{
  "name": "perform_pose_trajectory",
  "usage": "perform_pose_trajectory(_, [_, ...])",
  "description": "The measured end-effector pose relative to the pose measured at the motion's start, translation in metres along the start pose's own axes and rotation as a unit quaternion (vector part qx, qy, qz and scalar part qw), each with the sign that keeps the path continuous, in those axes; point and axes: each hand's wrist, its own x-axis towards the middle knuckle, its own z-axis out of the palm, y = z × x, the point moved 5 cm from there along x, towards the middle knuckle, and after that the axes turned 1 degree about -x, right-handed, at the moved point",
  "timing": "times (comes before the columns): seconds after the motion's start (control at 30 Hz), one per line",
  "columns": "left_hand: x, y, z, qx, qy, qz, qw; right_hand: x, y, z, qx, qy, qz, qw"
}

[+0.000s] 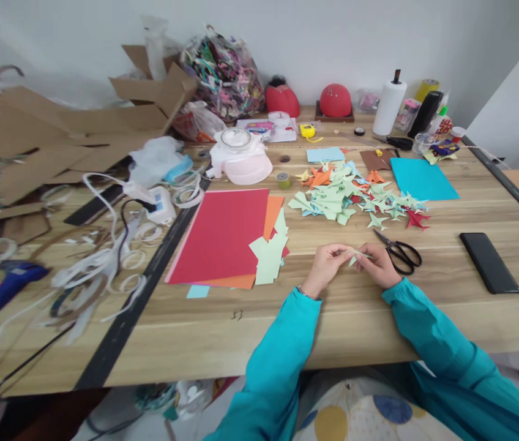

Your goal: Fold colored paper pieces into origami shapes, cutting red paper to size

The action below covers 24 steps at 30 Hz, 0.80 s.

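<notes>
Left hand (328, 264) and right hand (379, 264) on the wooden table (333, 324), fingertips of both pinching a small pale green paper piece (355, 256), just left of the black scissors (399, 251), below the pile of folded paper shapes (355, 199), right of the red sheet (223, 236)

Your left grip (327, 262) and right grip (380, 267) cover most of the green paper (355, 256); its fold is too small to read. The cardboard (34, 122) runs off the left edge, and the blue tool (7, 285) there is blurred.

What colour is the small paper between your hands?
Pale green; the paper shows best in the head view.
</notes>
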Motion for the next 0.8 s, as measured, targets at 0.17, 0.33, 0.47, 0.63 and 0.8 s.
perform_pose_trajectory(0.17, [0.000, -0.002, 0.002, -0.008, -0.014, -0.012, 1.000, -0.001, 0.001, -0.001, -0.012, 0.020, 0.000, 1.000])
perform_pose_trajectory(0.33, [0.000, -0.005, 0.003, -0.028, -0.027, -0.023, 0.999, 0.000, 0.002, -0.001, -0.023, 0.020, -0.007, 1.000])
perform_pose_trajectory(0.47, [0.000, -0.005, 0.003, -0.018, -0.033, -0.018, 0.999, 0.000, -0.001, 0.000, -0.015, -0.008, -0.012, 1.000])
perform_pose_trajectory(0.63, [0.002, -0.009, 0.002, 0.008, -0.053, -0.019, 0.998, 0.001, -0.005, 0.002, -0.061, -0.038, -0.013, 0.997])
perform_pose_trajectory(0.8, [0.003, -0.012, -0.003, 0.038, -0.051, -0.019, 0.998, 0.002, 0.000, 0.006, 0.001, -0.071, 0.023, 0.997])
